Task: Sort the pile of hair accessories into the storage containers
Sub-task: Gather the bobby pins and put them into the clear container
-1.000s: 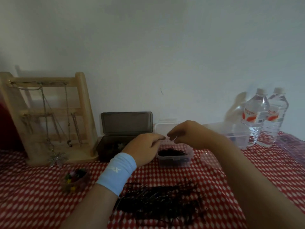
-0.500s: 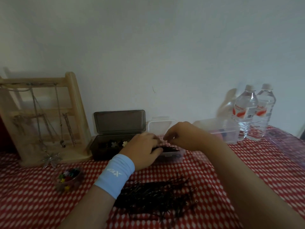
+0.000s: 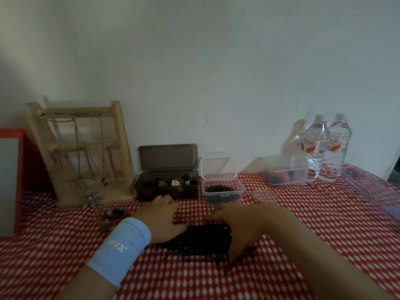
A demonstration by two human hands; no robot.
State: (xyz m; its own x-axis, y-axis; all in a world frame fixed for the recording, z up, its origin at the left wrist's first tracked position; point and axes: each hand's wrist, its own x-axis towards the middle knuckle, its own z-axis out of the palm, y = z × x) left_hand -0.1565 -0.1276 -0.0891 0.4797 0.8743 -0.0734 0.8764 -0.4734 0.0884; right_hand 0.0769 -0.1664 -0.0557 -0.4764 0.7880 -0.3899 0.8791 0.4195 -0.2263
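A pile of dark hair pins (image 3: 201, 242) lies on the red checked tablecloth (image 3: 303, 224) in front of me. My left hand (image 3: 163, 215), above a light blue wristband, lies flat at the pile's left end with its thumb against the pins. My right hand (image 3: 240, 227) is spread over the pile's right end, thumb pointing down into the pins. Behind them stands a small clear container (image 3: 223, 192), open and holding dark pins. A dark box (image 3: 166, 189) with its lid up holds flower clips.
A wooden jewellery stand (image 3: 86, 152) with hanging chains stands at the back left. A small bowl of coloured pieces (image 3: 111, 217) sits by my left wrist. At the back right are a clear tub (image 3: 285, 174) and two water bottles (image 3: 324, 148). A red-edged frame (image 3: 13, 180) stands far left.
Both hands have come back from over the small clear container and down onto the pile. The camera has tipped and shifted, so the container now shows unobstructed.
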